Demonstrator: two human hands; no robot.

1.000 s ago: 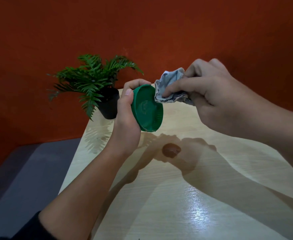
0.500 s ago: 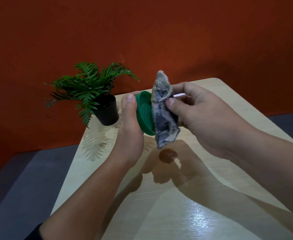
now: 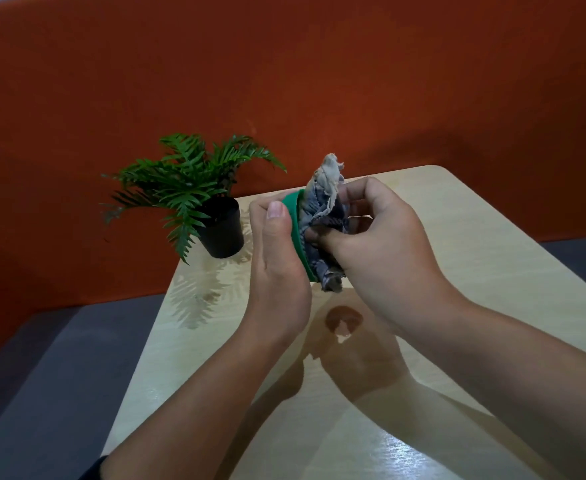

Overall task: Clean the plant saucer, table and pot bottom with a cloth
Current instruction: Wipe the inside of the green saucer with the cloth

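Observation:
My left hand (image 3: 277,258) holds the green plant saucer (image 3: 296,223) on edge above the table, thumb over its rim. Only a strip of the rim shows. My right hand (image 3: 378,244) presses a crumpled grey cloth (image 3: 322,216) against the saucer's inner face. The cloth's ends stick out above and below my fingers. A black pot (image 3: 223,228) with a green fern (image 3: 184,181) stands at the far left of the light wooden table (image 3: 475,271). A brown wet stain (image 3: 343,318) lies on the table below my hands.
An orange-red wall (image 3: 319,81) runs behind the table. Grey floor (image 3: 59,375) lies beyond the table's left edge. Glare shines on the tabletop near me.
My right hand has moved the cloth from the saucer's upper edge onto its face and now presses it in. Both hands have come closer together.

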